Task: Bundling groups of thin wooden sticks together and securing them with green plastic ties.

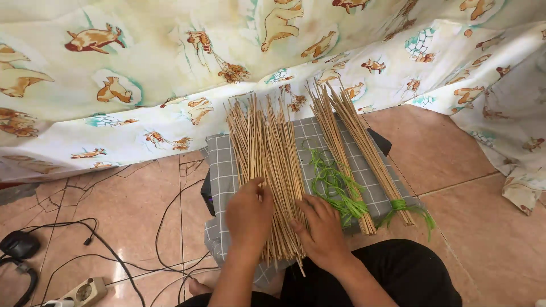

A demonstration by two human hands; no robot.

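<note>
Both hands are pressing down on a loose pile of thin tan sticks (267,165) fanning out over the checked grey cloth (227,176): left hand (249,219) lying flat, fingers together, right hand (322,227) resting on the near ends, pinching nothing. Two bundles (364,153), tied with green string (335,187), are lying just right.

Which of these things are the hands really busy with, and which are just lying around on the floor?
Busy with:
loose pile of thin tan sticks, under the left hand and right hand
green plastic strings
tied stick bundles
grey checked cloth beneath them

Just lying around:
black cables
white power strip
animal-print sheet
</note>
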